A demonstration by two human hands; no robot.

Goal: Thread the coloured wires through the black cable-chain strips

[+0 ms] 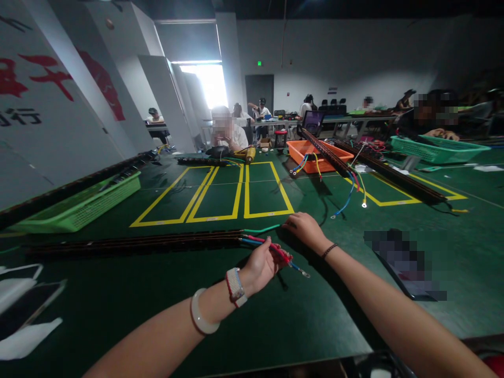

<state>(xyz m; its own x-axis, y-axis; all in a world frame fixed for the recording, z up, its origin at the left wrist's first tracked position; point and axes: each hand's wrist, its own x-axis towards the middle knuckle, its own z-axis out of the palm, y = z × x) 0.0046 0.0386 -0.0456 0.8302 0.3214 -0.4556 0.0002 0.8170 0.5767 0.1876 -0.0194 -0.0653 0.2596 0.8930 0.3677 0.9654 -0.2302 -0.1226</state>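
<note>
A long dark wire harness (157, 242) lies across the green table, its loose wire ends pointing right. My left hand (262, 266), palm up and fingers curled, holds the red wire (280, 251) and blue wire at that end. A ring terminal (306, 274) on the blue wire sticks out past the fingers. The green wire (262, 230) runs apart from the others to my right hand (305, 230), which is closed on its end. The tip of the green wire is hidden by the fingers.
A phone-like dark object (405, 268) lies right of my arm. Yellow tape outlines (212, 218) mark the table ahead. Green basket (86, 210) stands left, orange basket (307, 163) and teal basket (437, 152) farther back, with more harnesses (331, 157). Several people work beyond.
</note>
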